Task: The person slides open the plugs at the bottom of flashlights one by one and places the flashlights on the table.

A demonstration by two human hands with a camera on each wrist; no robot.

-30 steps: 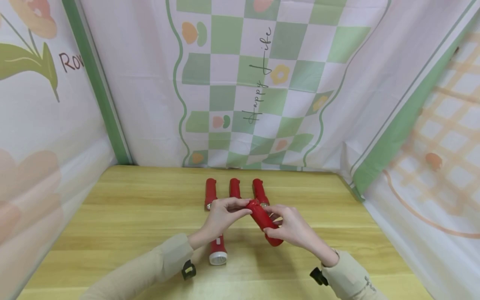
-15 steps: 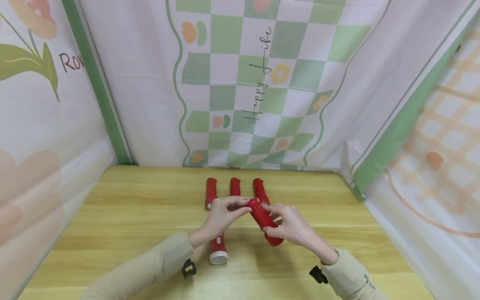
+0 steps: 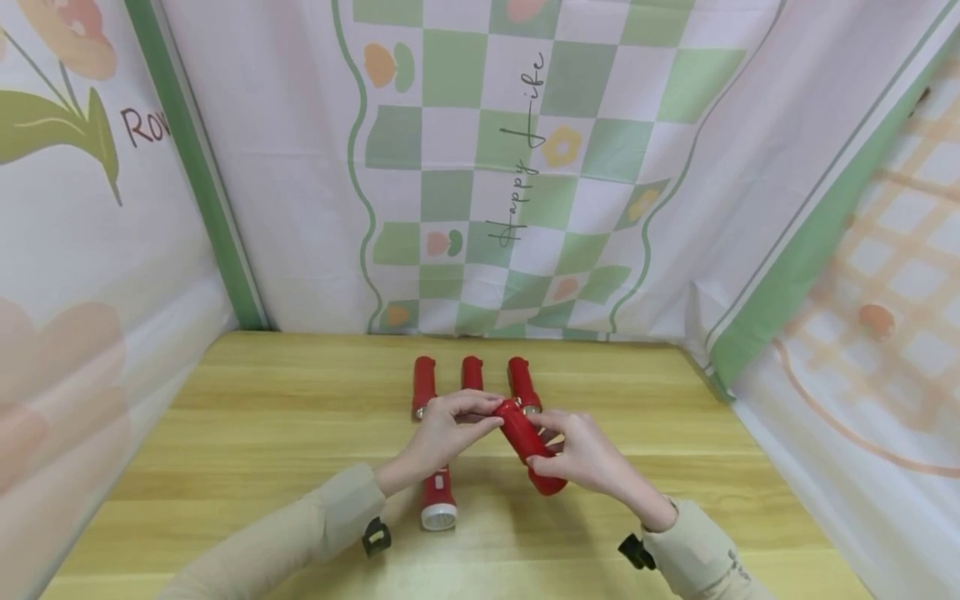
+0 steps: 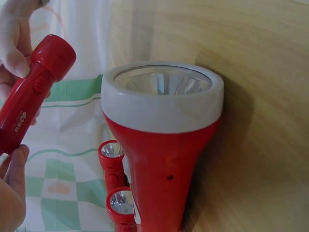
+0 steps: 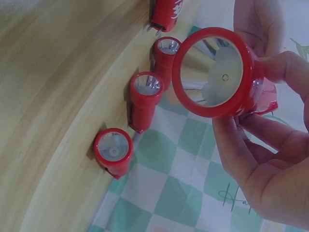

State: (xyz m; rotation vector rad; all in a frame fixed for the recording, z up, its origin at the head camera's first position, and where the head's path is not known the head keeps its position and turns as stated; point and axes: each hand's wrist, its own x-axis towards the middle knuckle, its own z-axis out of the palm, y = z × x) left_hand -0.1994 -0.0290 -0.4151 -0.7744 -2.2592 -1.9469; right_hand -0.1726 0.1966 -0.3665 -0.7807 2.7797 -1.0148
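Both hands hold one red flashlight (image 3: 522, 429) above the table, tilted with its wide head toward the lower right in the head view. My left hand (image 3: 447, 429) pinches its tail end between thumb and fingers. Near the head, my right hand (image 3: 585, 454) grips the body with curled fingers. A side switch shows on the held flashlight (image 4: 41, 83) in the left wrist view. Its reflector lens (image 5: 212, 72) faces the camera in the right wrist view, and no light shows in it. Below my left hand lies a red flashlight with a white rim (image 3: 438, 510), partly hidden by that hand.
Three smaller red flashlights lie in a row at the back: a left one (image 3: 423, 386), a middle one (image 3: 472, 374) partly covered by my left hand, and a right one (image 3: 521, 382). Patterned cloth (image 3: 300, 208) encloses the wooden table (image 3: 262, 417) at the back and sides.
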